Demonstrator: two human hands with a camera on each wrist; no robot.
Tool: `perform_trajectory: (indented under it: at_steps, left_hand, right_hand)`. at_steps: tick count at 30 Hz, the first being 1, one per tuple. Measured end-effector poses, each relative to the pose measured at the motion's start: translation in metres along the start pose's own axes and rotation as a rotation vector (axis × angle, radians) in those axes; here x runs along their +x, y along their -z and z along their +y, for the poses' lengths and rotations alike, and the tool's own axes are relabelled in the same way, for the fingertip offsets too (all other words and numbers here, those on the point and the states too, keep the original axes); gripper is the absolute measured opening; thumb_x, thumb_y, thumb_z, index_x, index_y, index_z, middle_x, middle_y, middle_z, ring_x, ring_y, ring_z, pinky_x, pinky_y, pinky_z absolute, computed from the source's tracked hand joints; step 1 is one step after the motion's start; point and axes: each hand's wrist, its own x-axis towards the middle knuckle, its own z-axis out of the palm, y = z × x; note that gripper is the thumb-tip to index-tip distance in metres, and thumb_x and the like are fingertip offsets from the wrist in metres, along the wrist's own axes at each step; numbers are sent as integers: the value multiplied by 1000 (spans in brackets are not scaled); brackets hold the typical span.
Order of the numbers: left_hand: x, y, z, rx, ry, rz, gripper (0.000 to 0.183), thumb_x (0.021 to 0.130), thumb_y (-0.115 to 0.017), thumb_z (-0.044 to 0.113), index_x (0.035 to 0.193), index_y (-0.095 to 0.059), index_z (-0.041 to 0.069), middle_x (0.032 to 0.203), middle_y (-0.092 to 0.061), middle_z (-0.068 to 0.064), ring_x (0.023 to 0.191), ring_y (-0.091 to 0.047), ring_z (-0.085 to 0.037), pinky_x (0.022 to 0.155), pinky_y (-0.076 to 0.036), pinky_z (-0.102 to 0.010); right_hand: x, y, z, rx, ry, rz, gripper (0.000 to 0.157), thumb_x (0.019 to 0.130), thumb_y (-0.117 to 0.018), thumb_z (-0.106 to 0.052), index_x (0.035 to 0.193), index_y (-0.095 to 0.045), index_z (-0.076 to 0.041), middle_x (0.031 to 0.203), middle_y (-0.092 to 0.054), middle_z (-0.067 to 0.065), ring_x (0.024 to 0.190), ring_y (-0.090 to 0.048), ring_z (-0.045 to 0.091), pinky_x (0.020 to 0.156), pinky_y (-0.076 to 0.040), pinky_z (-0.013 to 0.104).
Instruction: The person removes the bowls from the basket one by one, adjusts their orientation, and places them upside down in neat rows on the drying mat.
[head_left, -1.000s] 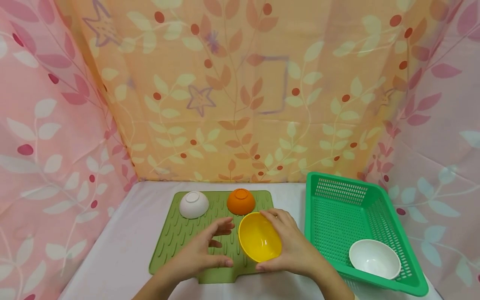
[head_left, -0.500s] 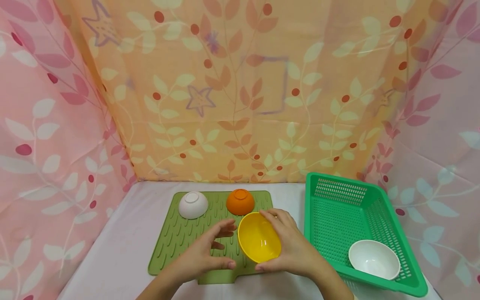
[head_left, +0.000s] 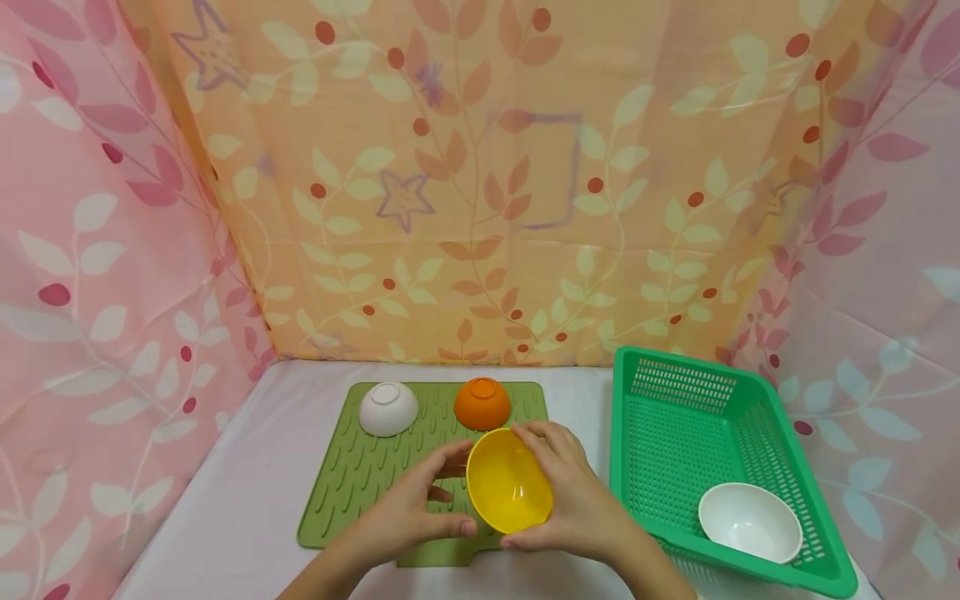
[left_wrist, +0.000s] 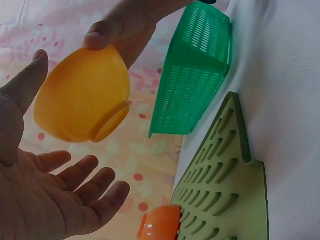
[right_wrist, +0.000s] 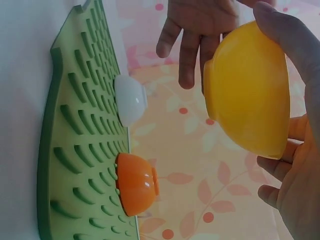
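Note:
A yellow bowl (head_left: 510, 482) is held in the air above the front of the green drying mat (head_left: 360, 492), its hollow side facing the head camera. My right hand (head_left: 573, 492) grips it by the rim, thumb at the bottom and fingers at the top. To its left, my left hand (head_left: 405, 508) is spread with the fingers apart; in the left wrist view its fingers (left_wrist: 95, 185) hold nothing. A white bowl (head_left: 387, 409) and an orange bowl (head_left: 482, 404) lie upside down along the mat's back part.
On the right stands a green plastic basket (head_left: 622, 433) with perforated walls. Another white bowl (head_left: 750, 522) sits inside it, near its front right corner. Floral cloth (head_left: 450, 167) hangs behind and on both sides of the white-covered table (head_left: 247, 467).
My right hand has brought the yellow bowl slightly left, closer to the left hand. The left hand has shifted a little to the right. The other bowls and the basket have stayed put.

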Motion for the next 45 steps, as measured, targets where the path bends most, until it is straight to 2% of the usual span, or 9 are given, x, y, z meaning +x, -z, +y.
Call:
perform_trajectory:
  at_steps: [4, 12, 18, 24, 28, 36, 39, 45]
  left_hand:
    - [1, -1, 0, 0, 9, 0, 79, 87, -84, 32, 154, -41, 29, 145, -58, 4, 131, -54, -21, 100, -50, -45]
    - [0, -3, 1, 26, -13, -16, 71, 89, -81, 35, 149, -49, 16, 137, -64, 2, 125, -59, -20, 98, -52, -40]
    - [-1, -4, 4, 28, 27, -19, 67, 90, -80, 36, 146, -53, 13, 130, -67, 3, 118, -61, -15, 95, -53, -34]
    - [-2, -6, 3, -92, 86, -23, 66, 91, -79, 34, 145, -53, 6, 125, -69, -5, 107, -66, -26, 86, -57, -28]
    - [-2, -5, 1, -164, 137, -26, 64, 92, -78, 33, 142, -55, 3, 124, -69, -8, 108, -66, -29, 85, -59, -30]
    - [-4, -7, 2, -217, 184, 6, 62, 92, -79, 33, 140, -54, 2, 123, -67, -8, 110, -65, -27, 89, -58, -38]
    - [-4, -7, 2, -244, 182, 25, 60, 92, -78, 31, 140, -54, 3, 124, -67, -8, 113, -63, -27, 91, -57, -37]
    - [-1, -9, 4, -279, 173, 97, 61, 92, -78, 29, 141, -53, 2, 125, -65, -9, 114, -60, -26, 92, -57, -36]
  right_hand:
    - [1, -2, 0, -23, 30, 12, 124, 58, -84, -79, 158, -38, -20, 152, -37, -7, 141, -32, 21, 101, -50, 56]
    - [0, -5, -2, -54, 80, 52, 124, 58, -83, -80, 156, -40, -16, 152, -38, -6, 142, -32, 23, 100, -50, 57]
    - [1, -8, -1, -79, 148, 102, 126, 57, -84, -79, 157, -40, -16, 152, -38, -4, 142, -32, 22, 101, -50, 56]
    - [2, -11, 1, -118, 224, 161, 126, 57, -84, -80, 157, -40, -15, 152, -40, -1, 141, -34, 23, 104, -47, 53]
    - [3, -13, 2, -129, 257, 192, 125, 58, -84, -79, 155, -42, -11, 151, -42, 3, 139, -36, 26, 105, -43, 49]
    - [1, -17, 1, -129, 269, 210, 127, 57, -87, -76, 155, -42, -7, 151, -42, 5, 138, -36, 26, 106, -41, 47]
    - [1, -17, -1, -120, 250, 200, 129, 57, -89, -73, 156, -40, -8, 152, -41, 5, 139, -35, 26, 106, -41, 49]
    - [1, -15, -4, -111, 182, 157, 129, 63, -82, -76, 162, -30, -12, 156, -35, 3, 143, -31, 26, 110, -39, 51]
